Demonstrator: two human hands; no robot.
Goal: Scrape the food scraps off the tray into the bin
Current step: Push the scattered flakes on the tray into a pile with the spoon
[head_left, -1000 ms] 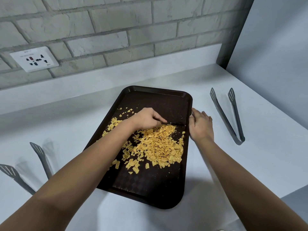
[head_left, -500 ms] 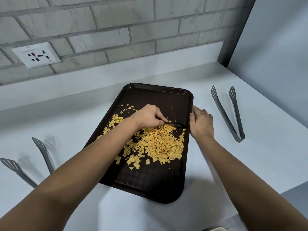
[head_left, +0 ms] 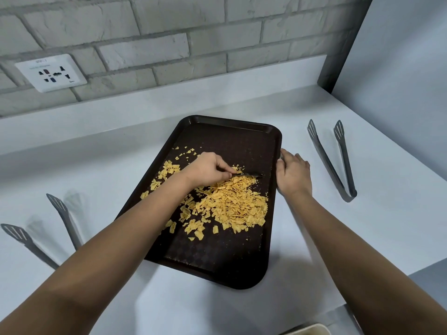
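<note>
Head view: your left hand [head_left: 208, 169] pinches a dark scraper [head_left: 250, 175] in its fingers, drawing yellow scraps [head_left: 232, 204] into one heap on the tray [head_left: 229, 267]; your right hand [head_left: 294, 175], fingers straight, steadies the rim. The tray overhangs the bench [head_left: 362, 238] toward the bin [head_left: 307, 330].

White counter [head_left: 362, 238] w/ dark tray [head_left: 217, 267] mid, grey tongs [head_left: 338, 163] right, 2nd tongs [head_left: 63, 213] left.
</note>
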